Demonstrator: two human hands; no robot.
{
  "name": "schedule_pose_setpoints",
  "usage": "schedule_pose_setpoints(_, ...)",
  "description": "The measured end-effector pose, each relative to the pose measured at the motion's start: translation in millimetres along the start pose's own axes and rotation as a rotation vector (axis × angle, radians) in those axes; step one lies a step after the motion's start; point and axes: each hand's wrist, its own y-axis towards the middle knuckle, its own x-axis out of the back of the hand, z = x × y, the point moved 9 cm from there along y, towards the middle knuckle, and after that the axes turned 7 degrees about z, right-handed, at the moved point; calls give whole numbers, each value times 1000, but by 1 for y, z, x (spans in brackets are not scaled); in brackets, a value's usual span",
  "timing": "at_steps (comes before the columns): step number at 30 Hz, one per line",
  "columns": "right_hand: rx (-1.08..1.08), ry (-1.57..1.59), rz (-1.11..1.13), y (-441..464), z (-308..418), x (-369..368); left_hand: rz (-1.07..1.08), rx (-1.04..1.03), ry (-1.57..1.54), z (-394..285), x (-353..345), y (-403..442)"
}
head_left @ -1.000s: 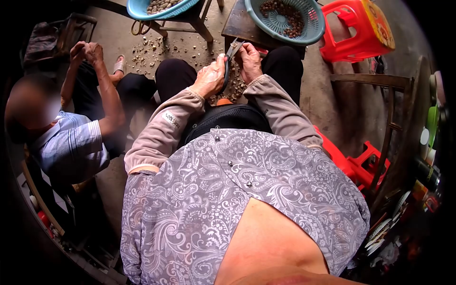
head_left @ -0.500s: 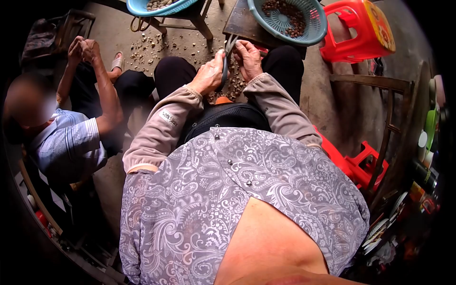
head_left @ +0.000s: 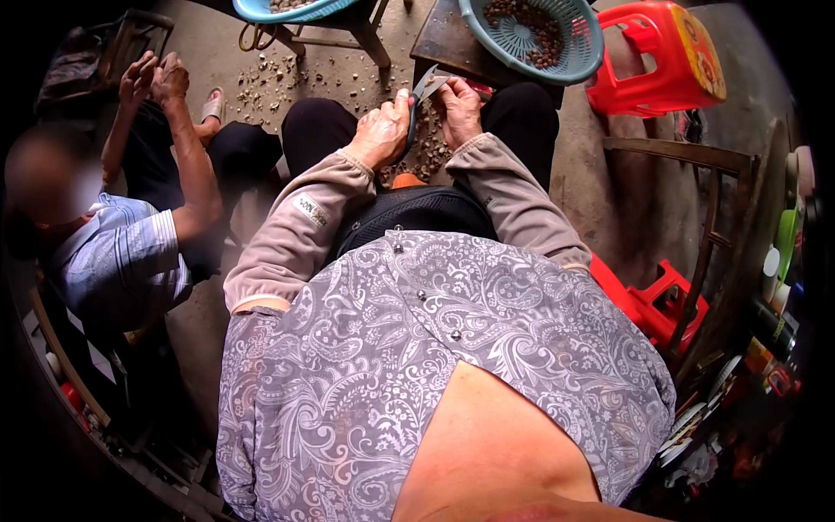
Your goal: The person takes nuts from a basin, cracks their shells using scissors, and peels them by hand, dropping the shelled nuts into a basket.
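Note:
My left hand (head_left: 382,132) is closed around the dark handles of a pair of scissors (head_left: 412,130), their metal blades pointing away from me and spread apart. Just right of the blade tips, my right hand (head_left: 460,111) is pinched, thumb and fingers together. Whatever sits between those fingertips is too small to make out. Below both hands, brown shell bits (head_left: 430,155) lie between my knees. Beyond my right hand, a blue-green plastic basket (head_left: 474,43) with small brown nuts or seeds rests on a dark wooden table (head_left: 435,39).
At the upper left, another blue basket (head_left: 335,12) stands on a stool, with a second pair of scissors (head_left: 252,39) hanging there. Shell pieces (head_left: 270,87) litter the floor. A person (head_left: 130,235) sits at my left. Red plastic stools (head_left: 639,70) and a wooden chair (head_left: 687,150) are at right.
The scissor blades are spread wider than before, with my hands in nearly the same place. The person at left has parted their hands and opened their fingers.

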Motion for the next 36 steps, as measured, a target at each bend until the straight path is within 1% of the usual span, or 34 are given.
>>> schedule_pose_setpoints(2, -5, 5, 0, 0, -1, 0, -23, -21, -8, 0, -1, 0)
schedule_pose_setpoints(5, 1, 12, 12, 1, -2, 2, 126, 19, -62, 5, -14, 2)
schedule_pose_setpoints(8, 16, -5, 30, 2, -4, 5, 166, 12, -74, -3, -7, -3)
schedule_pose_setpoints(11, -6, -59, 8, 1, -5, 4, 126, -97, -150, 0, -12, -5)
schedule_pose_setpoints(13, -42, -134, -8, 1, -4, 4, 116, -38, -202, 3, -14, -5)
schedule_pose_setpoints(14, -52, -121, 5, 1, -5, 3, 113, -10, -228, 5, -14, -5)
schedule_pose_setpoints(16, -70, -93, 28, 3, -7, 3, 252, 50, -741, 4, -15, -8)
schedule_pose_setpoints(17, -90, -29, 61, 3, -9, 1, 322, 80, -998, 1, -18, -11)
schedule_pose_setpoints(20, -162, 134, 138, 3, -13, -7, 56, 162, -1365, 24, -17, -5)
schedule_pose_setpoints(21, -196, 167, 149, 0, -13, -12, -47, 179, -1402, 26, -4, -4)
schedule_pose_setpoints(22, -230, 201, 160, -2, -14, -16, -162, 136, -1375, 33, 5, -1)
schedule_pose_setpoints(24, -263, 222, 274, -6, -12, -26, -316, 16, -1467, 31, 28, 2)
schedule_pose_setpoints(25, -281, 233, 331, -8, -12, -32, -309, 7, -1445, 29, 33, 4)
schedule_pose_setpoints(27, -290, 193, 331, -11, -13, -34, -296, -11, -1404, 25, 40, 6)
schedule_pose_setpoints(30, -286, 83, 343, -13, -11, -38, -234, 16, -1365, 22, 36, 6)
schedule_pose_setpoints(31, -281, 38, 349, -14, -11, -38, -232, 21, -1364, 24, 32, 6)
schedule_pose_setpoints(34, -301, 36, 393, -14, -14, -39, -240, 28, -1350, 30, 22, 9)
schedule_pose_setpoints(36, -276, -65, 393, -14, -13, -39, -253, 40, -1295, 32, 20, 8)
